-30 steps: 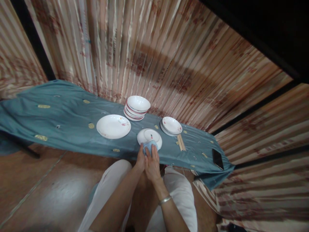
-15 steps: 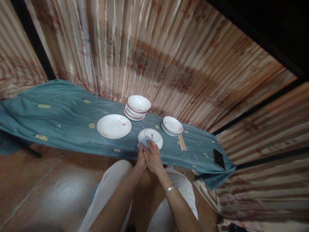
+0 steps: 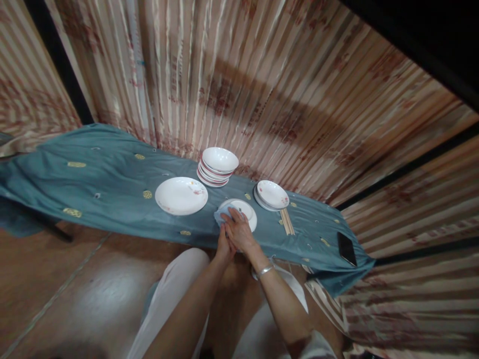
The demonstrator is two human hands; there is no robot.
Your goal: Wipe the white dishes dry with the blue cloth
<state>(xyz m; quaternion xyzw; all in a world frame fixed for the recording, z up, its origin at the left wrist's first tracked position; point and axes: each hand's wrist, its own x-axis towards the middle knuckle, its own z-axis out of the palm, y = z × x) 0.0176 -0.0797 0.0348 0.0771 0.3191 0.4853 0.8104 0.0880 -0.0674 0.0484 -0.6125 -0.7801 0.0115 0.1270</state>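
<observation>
An upturned white plate (image 3: 253, 218) lies near the front edge of the table, its foot ring facing up. My right hand (image 3: 240, 232) presses a light blue cloth (image 3: 220, 214) onto the left part of its underside, fingers bent over the cloth. At the near rim, my left hand (image 3: 225, 246) grips the plate, partly covered by my right hand. To the left lies a large oval plate (image 3: 179, 196) with a floral edge. Behind stands a stack of bowls (image 3: 220, 159). On the right is a small stack of floral plates (image 3: 274, 193).
Wooden chopsticks (image 3: 287, 222) lie beside the small plate stack. A black phone (image 3: 347, 248) rests at the right end of the table, on the teal tablecloth (image 3: 116, 194). A pleated curtain (image 3: 239, 89) hangs close behind the table.
My right hand and the cloth have slid up and left over the plate's underside. My left hand stays at the near rim. The whole view has shifted slightly.
</observation>
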